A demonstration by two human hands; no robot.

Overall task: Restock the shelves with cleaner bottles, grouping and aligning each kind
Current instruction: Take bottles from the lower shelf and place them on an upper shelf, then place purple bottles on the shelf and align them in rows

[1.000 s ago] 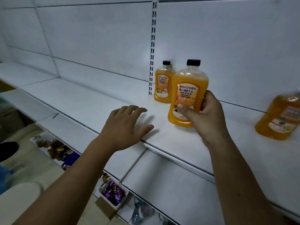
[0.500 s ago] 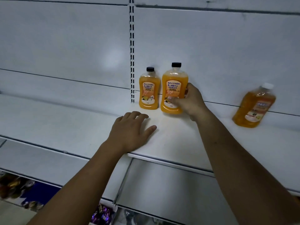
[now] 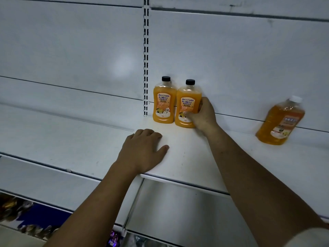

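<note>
White shelf [image 3: 240, 157] stretching wide, open room lying along left half and right of my forearm. My left grip [image 3: 144, 152] resting flat, fingers relaxed, by front edge. My right grip [image 3: 204, 114] curling round black-capped bottle [image 3: 187, 106] at shelf back, just beside twin bottle [image 3: 162, 102]. White-capped bottle [image 3: 280, 122] leaning tilted, well apart, far right.

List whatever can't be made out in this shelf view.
Head view only.
held bottle: its right side is hidden by the right hand.
white-capped bottle: label blurred, unreadable.
goods on the lower shelf: blurred, cut off by the frame edge.
</note>
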